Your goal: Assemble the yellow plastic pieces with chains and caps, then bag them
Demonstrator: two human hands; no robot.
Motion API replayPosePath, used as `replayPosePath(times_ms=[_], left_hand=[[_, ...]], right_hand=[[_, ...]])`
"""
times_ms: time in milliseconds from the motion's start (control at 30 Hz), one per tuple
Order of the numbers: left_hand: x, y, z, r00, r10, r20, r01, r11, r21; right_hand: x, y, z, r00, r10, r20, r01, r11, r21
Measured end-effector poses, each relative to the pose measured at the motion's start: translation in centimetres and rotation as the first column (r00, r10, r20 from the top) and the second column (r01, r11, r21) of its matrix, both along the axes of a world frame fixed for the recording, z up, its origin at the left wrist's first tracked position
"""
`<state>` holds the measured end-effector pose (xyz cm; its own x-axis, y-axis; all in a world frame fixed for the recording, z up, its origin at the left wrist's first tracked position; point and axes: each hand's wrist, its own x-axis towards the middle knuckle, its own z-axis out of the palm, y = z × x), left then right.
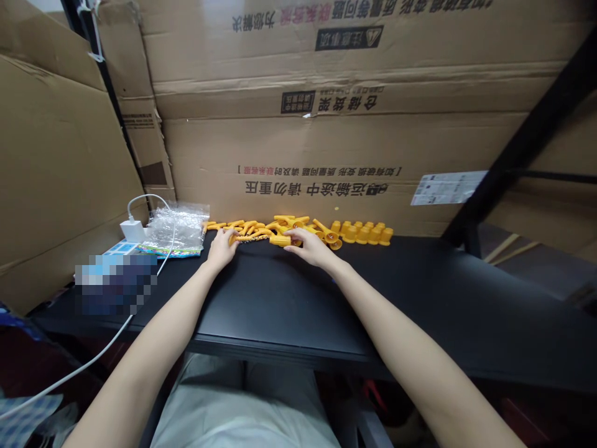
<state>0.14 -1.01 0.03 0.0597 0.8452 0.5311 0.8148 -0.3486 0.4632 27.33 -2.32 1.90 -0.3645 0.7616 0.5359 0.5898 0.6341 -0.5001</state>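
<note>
A person in pale trousers sits at a black table, both forearms stretched across it. The left hand appears to pinch a slim yellow piece, while the right hand grips a ribbed yellow cup between thumb and fingers. Whether the two parts touch is too small to tell. Small metallic bits lie between the hands. Just behind, curved yellow stems lie loose; beside them, flared yellow pieces look like stems and cups already joined. To the right, upright yellow cups stand in rows, apparently unfitted, suggesting work only partway along. A cardboard sheet rises at the back.
</note>
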Motion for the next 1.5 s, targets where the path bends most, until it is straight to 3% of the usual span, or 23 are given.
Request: replayPosePath(times_ms=[300, 800, 1267, 1500], left_hand=[[0.2, -0.5, 0.3, 1.0, -0.009, 0.002, 0.009, 1.0, -0.015], [0.4, -0.7, 0.5, 1.0, 0.006, 0.026, -0.007, 1.0, 0.021], [0.2, -0.5, 0.4, 1.0, 0.005, 0.012, -0.005, 0.999, 0.032], [0.7, -0.9, 0.7, 0.995, -0.101, -0.01, 0.101, 0.994, 0.047]], right_hand=[[-0.8, -0.2, -0.5, 0.999, -0.003, -0.036, 0.003, 1.0, -0.006], [-0.5, 0.0, -0.5, 0.998, -0.025, 0.056, 0.019, 0.994, 0.109], [-0.4, -0.1, -0.2, 0.999, -0.04, 0.014, 0.039, 0.994, 0.098], [-1.4, -0.4, 0.0, 1.0, -0.001, 0.004, 0.001, 0.995, 0.095]])
